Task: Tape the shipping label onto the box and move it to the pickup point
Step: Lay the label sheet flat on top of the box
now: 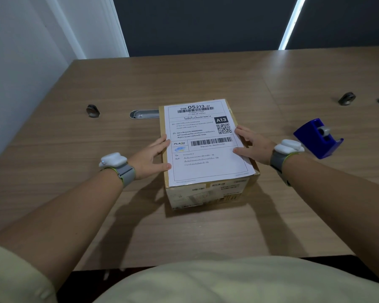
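A brown cardboard box [208, 194] stands in the middle of the wooden table. A white shipping label [204, 160] with barcodes and a QR code lies flat on its top and covers nearly all of it. My left hand [150, 157] rests at the box's left side, fingertips touching the label's left edge. My right hand [253, 144] is at the right side, fingers spread on the label's right edge. Neither hand grips anything. A blue tape dispenser [318, 138] sits on the table to the right of my right hand.
The wooden table [118, 88] runs to a white wall on the left and a dark wall behind. Round grey grommets [92, 110] [346, 98] and a metal cable slot [143, 114] are set into the top behind the box.
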Demonstrator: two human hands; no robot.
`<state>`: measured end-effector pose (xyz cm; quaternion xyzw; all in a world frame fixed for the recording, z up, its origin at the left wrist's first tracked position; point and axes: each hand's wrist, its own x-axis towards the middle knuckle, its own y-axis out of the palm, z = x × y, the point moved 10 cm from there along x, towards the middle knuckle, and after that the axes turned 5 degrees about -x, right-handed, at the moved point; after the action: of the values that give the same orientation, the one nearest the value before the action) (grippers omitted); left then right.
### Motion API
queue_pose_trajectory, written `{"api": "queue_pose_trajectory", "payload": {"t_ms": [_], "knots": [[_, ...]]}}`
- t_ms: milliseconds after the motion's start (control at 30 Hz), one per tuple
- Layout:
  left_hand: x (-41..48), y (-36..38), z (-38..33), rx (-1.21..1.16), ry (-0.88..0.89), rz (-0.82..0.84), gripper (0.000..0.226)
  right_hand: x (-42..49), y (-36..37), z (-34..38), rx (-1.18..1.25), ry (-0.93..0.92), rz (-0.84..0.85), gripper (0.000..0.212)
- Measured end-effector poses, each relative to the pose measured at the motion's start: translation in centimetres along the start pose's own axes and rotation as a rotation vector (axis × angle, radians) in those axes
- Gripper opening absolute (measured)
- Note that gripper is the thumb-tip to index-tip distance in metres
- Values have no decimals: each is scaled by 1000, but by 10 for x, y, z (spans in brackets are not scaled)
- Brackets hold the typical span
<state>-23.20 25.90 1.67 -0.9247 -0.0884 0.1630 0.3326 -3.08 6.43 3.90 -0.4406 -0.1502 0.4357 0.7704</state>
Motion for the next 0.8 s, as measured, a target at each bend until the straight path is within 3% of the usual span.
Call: {"api": "queue_pose_trajectory", "payload": {"t_ms": [400, 633, 800], "knots": [[-1, 2, 2, -45, -6, -10, 81, 1, 4, -6, 30, 25, 18, 63], [-1, 3, 4, -44, -13, 4, 82, 1, 3, -12, 85, 58, -4, 51], [-1, 3, 6, -57, -16, 3, 83, -3, 4, -5, 9, -22, 115, 78]]}}
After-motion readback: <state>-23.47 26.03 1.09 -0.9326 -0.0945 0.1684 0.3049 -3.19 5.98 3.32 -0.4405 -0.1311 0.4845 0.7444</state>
